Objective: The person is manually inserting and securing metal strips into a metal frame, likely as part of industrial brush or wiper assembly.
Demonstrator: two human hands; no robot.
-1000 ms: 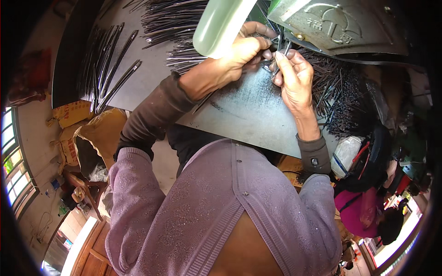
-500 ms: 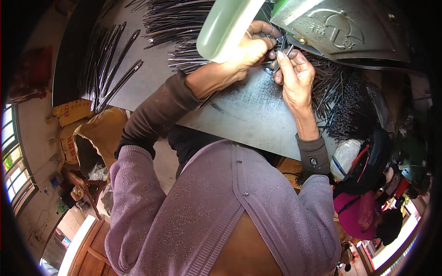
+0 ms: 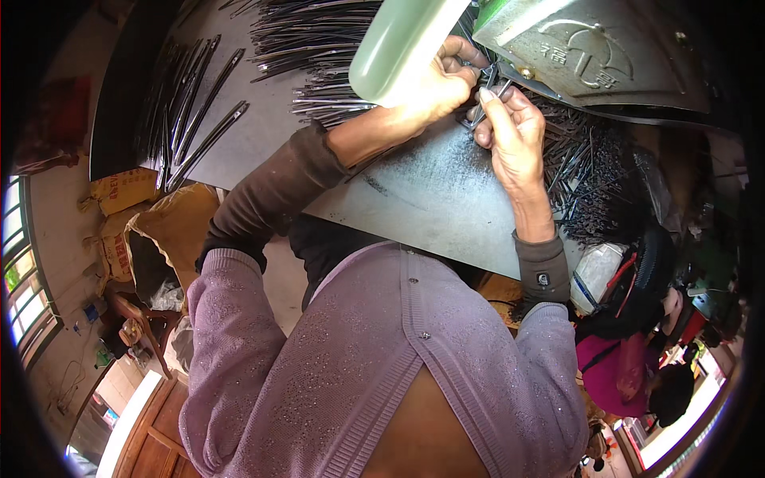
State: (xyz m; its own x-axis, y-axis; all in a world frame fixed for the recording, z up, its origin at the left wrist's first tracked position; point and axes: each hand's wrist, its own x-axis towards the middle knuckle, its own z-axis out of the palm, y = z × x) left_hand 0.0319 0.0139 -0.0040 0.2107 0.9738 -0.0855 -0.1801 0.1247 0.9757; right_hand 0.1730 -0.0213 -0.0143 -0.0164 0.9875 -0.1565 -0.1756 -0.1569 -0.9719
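My left hand (image 3: 446, 80) is closed in a pinch at the edge of the green machine (image 3: 574, 60), its fingertips on the end of a dark metal piece partly hidden by the machine. Close beside it, my right hand (image 3: 514, 135) pinches a thin metal rod (image 3: 504, 88) between thumb and fingers, slanting up to the right. The fingertips of both hands almost meet over the grey metal tabletop (image 3: 422, 191). Long thin dark metal rods (image 3: 311, 40) lie in a bundle left of my left hand. A dense heap of similar rods (image 3: 590, 175) spreads right of my right hand.
A pale green lamp (image 3: 398, 48) hangs over my left wrist. More loose rods (image 3: 187, 103) lie at the table's left end. Yellow sacks (image 3: 119, 223) stand on the left; a white bag (image 3: 598, 275) and a magenta item (image 3: 610, 370) are on the right.
Both hands stay at the machine's edge with nearly the same grip. The right fingers and the rod have shifted very slightly; the whole view has moved a little.
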